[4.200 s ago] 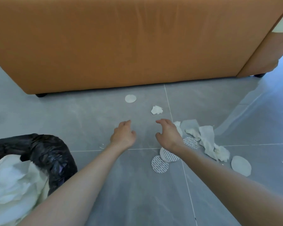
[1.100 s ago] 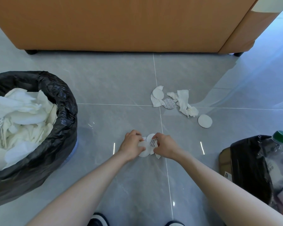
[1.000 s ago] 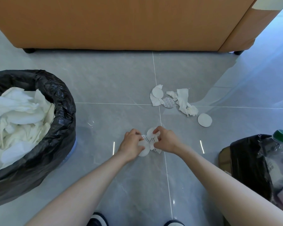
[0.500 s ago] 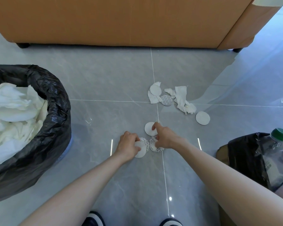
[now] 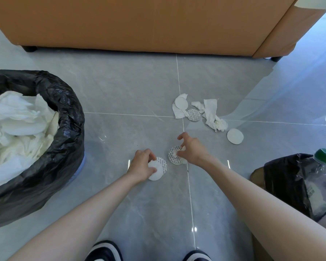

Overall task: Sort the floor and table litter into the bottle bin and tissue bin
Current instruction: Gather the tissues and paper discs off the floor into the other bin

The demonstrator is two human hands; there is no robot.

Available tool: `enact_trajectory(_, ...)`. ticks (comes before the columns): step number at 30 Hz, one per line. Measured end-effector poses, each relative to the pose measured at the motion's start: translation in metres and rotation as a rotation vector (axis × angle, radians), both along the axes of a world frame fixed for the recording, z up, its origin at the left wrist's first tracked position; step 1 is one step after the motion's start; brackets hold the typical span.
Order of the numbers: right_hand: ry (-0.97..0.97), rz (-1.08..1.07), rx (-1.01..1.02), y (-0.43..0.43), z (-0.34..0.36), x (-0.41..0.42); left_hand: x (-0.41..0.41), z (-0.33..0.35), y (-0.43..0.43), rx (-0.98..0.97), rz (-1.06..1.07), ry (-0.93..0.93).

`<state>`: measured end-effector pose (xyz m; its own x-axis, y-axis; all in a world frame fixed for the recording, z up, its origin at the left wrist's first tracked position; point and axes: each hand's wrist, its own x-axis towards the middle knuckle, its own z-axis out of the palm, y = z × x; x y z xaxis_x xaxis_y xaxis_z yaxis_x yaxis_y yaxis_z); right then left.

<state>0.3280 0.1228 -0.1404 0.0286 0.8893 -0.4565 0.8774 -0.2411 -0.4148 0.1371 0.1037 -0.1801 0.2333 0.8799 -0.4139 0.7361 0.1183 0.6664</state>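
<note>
Left grip [image 5: 140,164] pinches round pads [image 5: 156,175]; right grip [image 5: 193,150] seemingly pinches a tissue scrap [image 5: 175,153] over a printed disc [image 5: 174,160].

Grey tiled floor [image 5: 139,91] in front of me. The tissue bin [image 5: 64,129] stands at its left edge, the bottle bin [image 5: 282,178] at its right. By the grout cross lies a tissue heap [image 5: 211,113], with a lone white disc [image 5: 235,136] just beside it. Closer to me: the left printed disc [image 5: 163,163] overlapped by a white pad [image 5: 155,175], and the right printed disc [image 5: 174,160] with a tissue scrap [image 5: 175,153] on it.
</note>
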Motion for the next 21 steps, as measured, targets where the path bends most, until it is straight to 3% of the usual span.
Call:
enact_trajectory(3,-0.071,0.029,-0.096,0.001,-0.009,-0.002,-0.005,0.001,0.000,-0.004,0.026,-0.045)
enact_trajectory(12,-0.153,0.034,-0.051,-0.006,-0.013,-0.003,-0.017,0.004,-0.004,-0.075,0.141,-0.128)
enact_trajectory(15,0.011,-0.106,-0.043,-0.010,-0.005,-0.006,-0.018,0.015,-0.005,-0.053,0.208,-0.180)
enact_trajectory(21,0.451,-0.352,0.302,-0.012,0.049,-0.043,-0.014,0.079,0.004,0.098,0.394,-0.435)
